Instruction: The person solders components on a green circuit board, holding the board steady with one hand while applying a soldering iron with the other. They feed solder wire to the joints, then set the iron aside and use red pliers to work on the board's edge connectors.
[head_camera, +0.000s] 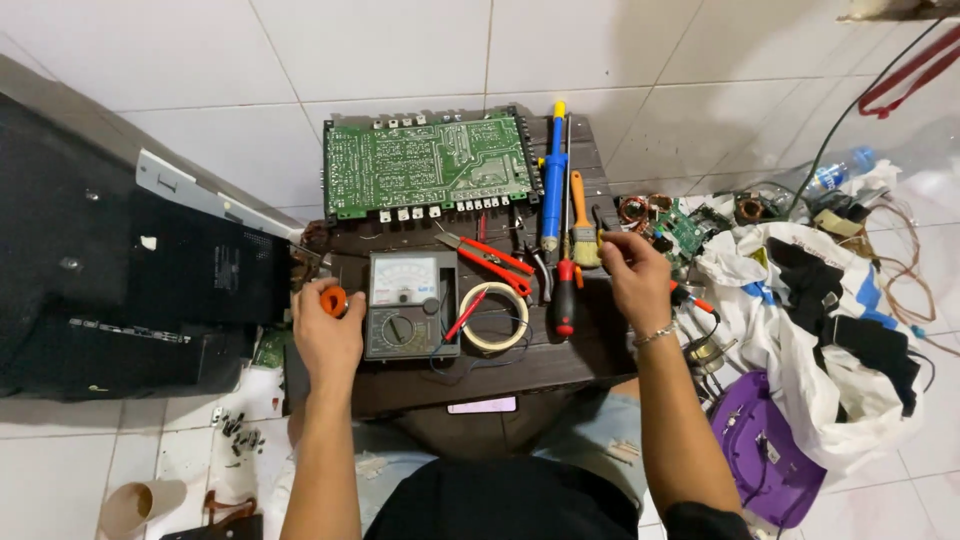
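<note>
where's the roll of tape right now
In the head view the roll of tape lies flat on the dark stool top, between the two hands, just right of the analog multimeter and below the red-handled pliers.

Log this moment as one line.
left hand: gripping small orange round object | right hand: pinching something small, unclear | between: grey analog multimeter

Green circuit board (428, 165) with white markings, grey meter (411, 305), orange roll (334, 300), red-handled cutters (497, 264), blue pump (553, 190), black-and-red screwdriver (564, 297), cream tape ring (494, 316), purple bag (765, 455), white floor tiles (380, 50)
</note>
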